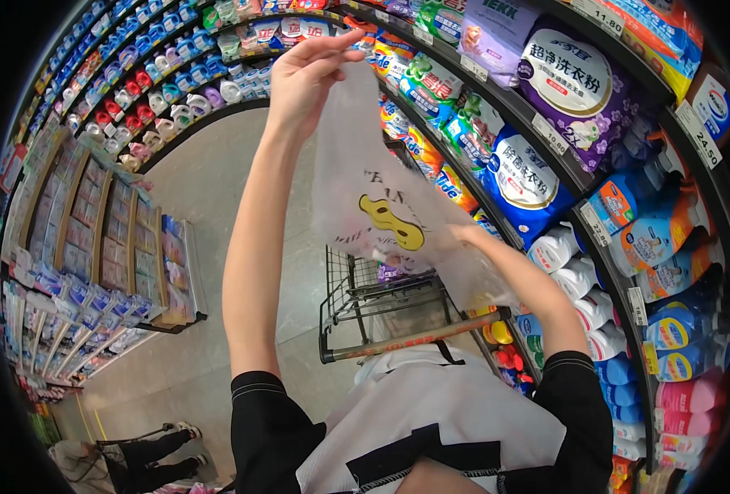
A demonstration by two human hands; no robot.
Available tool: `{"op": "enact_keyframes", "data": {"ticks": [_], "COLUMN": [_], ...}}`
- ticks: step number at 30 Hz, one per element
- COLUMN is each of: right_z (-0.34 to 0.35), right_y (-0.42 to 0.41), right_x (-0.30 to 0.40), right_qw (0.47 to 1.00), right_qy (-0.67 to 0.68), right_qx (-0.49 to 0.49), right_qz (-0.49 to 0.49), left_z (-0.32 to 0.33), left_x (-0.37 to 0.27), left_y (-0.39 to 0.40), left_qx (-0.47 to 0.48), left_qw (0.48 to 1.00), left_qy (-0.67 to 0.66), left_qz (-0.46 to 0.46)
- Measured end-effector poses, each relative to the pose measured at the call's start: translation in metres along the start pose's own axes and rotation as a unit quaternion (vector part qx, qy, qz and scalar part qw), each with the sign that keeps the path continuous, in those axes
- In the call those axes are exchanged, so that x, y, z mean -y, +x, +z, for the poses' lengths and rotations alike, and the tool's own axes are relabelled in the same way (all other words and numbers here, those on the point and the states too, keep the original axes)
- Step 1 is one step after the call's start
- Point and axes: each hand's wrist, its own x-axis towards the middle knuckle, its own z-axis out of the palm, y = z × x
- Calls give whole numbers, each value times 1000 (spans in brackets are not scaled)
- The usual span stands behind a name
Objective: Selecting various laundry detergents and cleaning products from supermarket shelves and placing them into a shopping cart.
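Note:
My left hand (311, 77) is raised, its fingers pinched on the top of a translucent white plastic carrier bag (346, 185). The bag hangs stretched down to the right and bears a yellow smiling print with lettering. My right hand (465, 236) is at the bag's lower right side; plastic hides its fingers, and whether it is inside or behind the bag is unclear. Below the bag stands a black wire shopping cart (346, 281), its handle bar (411, 338) close to my body. A purple package (391, 272) shows in the cart, partly covered by the bag.
Close on my right run shelves with bagged laundry powder (525, 176), cleaner bottles (652, 231) and price tags. Detergent bottles (179, 114) line the curved far shelves. A display rack (102, 228) stands left across the tiled floor (216, 179). Another person (136, 454) is at lower left.

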Motion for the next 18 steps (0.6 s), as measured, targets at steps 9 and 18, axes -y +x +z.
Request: {"op": "enact_keyframes", "data": {"ticks": [9,18], "right_z": [-40,-82], "right_y": [-61,-100], "right_x": [-41,-35], "right_qw": [973,882], "right_qy": [-159,-227], "right_qx": [-139,-386], "right_qz": [95,145], "left_z": [-20,-41], "left_x": [24,-40], "left_y": [-4,-72], "left_qx": [-28,-63], "left_qw": [993,987], "left_qy": [64,127], "left_qz": [-97,-70]}}
